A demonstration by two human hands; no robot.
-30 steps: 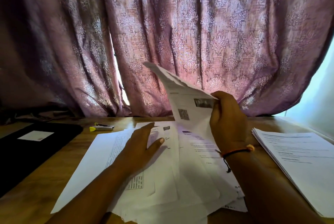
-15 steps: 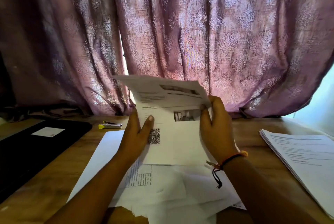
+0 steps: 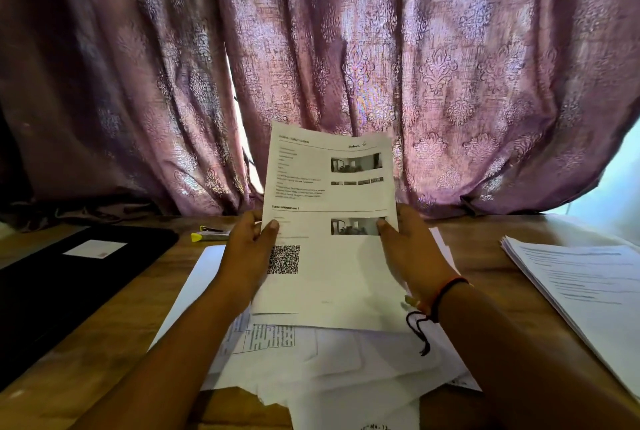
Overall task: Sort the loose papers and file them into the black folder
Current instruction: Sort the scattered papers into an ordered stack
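A printed sheet (image 3: 329,221) is held upright over the middle of the tabletop (image 3: 104,343), with its lower edge just above the loose papers (image 3: 346,360). It faces the camera and shows a heading, lines of text too small to read, several small photos and a QR code low on its left side. The left hand (image 3: 247,249) pinches the sheet's left edge, thumb on the printed face and fingers behind. The right hand (image 3: 412,249) pinches the right edge in the same way, its thumb over a corner of the lower photo. A dark and orange cord band (image 3: 446,287) circles the right wrist, its knotted end hanging down.

The loose papers lie overlapping and askew from the middle of the tabletop to its near edge. One of them has a printed table on it. The raised sheet and both forearms cover much of this heap.

The black folder (image 3: 69,277) lies flat along the left edge, a white label (image 3: 95,249) on its cover, apart from the heap. A yellow-capped marker (image 3: 209,236) lies near the far edge, between the folder's far corner and the left hand. A neater stack of printed pages (image 3: 581,291) lies by the right edge, well apart from the folder.

A patterned mauve curtain (image 3: 346,48) hangs behind the far edge, with light showing through a gap behind the sheet
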